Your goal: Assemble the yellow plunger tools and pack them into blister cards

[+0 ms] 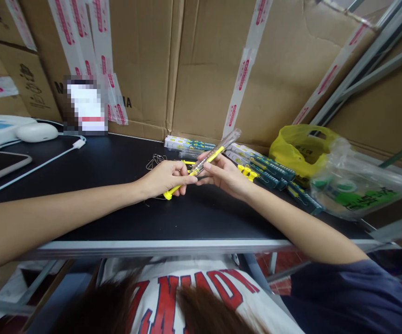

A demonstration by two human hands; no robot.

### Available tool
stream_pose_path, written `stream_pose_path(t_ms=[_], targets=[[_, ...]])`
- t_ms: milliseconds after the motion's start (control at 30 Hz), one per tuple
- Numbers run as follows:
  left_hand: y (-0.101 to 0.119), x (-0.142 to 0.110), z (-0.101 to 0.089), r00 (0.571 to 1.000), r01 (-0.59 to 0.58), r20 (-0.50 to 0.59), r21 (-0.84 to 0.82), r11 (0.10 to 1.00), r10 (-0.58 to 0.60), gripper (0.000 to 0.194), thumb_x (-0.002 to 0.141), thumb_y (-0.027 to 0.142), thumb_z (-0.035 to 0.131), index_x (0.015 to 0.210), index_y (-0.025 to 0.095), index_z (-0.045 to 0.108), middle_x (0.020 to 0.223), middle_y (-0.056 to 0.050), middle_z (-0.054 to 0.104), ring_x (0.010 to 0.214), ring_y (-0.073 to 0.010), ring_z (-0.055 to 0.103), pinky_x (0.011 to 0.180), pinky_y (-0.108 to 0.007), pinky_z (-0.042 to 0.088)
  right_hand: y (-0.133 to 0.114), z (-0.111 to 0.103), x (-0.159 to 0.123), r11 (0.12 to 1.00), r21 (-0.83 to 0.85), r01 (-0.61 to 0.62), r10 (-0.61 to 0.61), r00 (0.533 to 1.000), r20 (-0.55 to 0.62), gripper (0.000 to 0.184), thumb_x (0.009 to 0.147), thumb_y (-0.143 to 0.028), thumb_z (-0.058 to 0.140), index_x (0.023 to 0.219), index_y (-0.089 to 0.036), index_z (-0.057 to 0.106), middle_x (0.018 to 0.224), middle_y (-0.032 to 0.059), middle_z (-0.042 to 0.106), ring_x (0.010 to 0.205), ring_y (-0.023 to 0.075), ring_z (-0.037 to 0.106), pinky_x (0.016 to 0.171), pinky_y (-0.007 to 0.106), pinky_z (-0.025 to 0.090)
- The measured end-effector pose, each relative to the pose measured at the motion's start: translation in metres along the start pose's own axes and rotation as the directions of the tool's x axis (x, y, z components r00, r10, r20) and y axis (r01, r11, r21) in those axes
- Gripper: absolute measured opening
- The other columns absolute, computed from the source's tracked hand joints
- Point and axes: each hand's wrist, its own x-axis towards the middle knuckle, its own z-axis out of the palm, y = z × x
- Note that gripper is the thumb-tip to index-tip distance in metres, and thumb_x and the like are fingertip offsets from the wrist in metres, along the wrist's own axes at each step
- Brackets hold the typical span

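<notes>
My left hand is closed in a pinch around a yellow stick, whose wider yellow end points down toward me. The stick's upper part runs inside a clear plastic tube, slanting up to the right. My right hand grips this tube between thumb and fingers, close to the left hand. Thin bent metal wires lie just behind the left hand. Small yellow plastic pieces are on the table beside the right hand. What lies directly behind the fingers is partly hidden.
Slim printed boxes lie along the back right of the black table. Farther right are a yellow bag and a clear plastic bag. A phone, a white case and a cable occupy the left.
</notes>
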Motion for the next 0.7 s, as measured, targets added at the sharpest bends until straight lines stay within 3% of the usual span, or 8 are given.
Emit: stream_pose_path(t_ms=[367,567,700], targets=[[-0.002,0.005,-0.001,0.999,0.016,-0.027,-0.061,0.998,-0.017,0.037,0.074,0.044,0.073,0.066,0.016,0.049,0.050,0.001,0.062,0.042,-0.0082,0.055,0.045,-0.019,0.042,-0.002,0.007,0.000,0.994,0.017,0.105,-0.105,0.994,0.022,0.033,0.079,-0.033,0.072,0.101,-0.024,0.049,0.099,-0.0015,0.064,0.077,0.0109,0.069,0.063,0.025,0.060],[-0.003,0.007,-0.003,0.999,0.010,-0.037,-0.141,0.990,-0.016,0.043,0.080,0.056,0.062,0.084,0.014,0.057,0.068,-0.003,0.069,0.057,-0.0107,0.063,0.060,-0.024,0.049,-0.021,-0.018,0.007,0.989,-0.057,0.139,-0.142,0.988,-0.060,0.034,0.078,-0.035,0.072,0.099,-0.024,0.047,0.089,-0.0032,0.063,0.071,0.0108,0.069,0.056,0.022,0.058],[-0.002,0.006,-0.001,0.996,0.071,-0.044,-0.221,0.973,-0.083,0.035,0.080,0.047,0.066,0.089,0.015,0.055,0.071,-0.004,0.070,0.064,-0.0134,0.066,0.070,-0.029,0.051,-0.030,-0.038,0.012,0.985,-0.091,0.144,-0.156,0.978,-0.135,0.031,0.078,-0.032,0.070,0.096,-0.023,0.047,0.087,-0.0035,0.062,0.068,0.0105,0.068,0.052,0.021,0.056]])
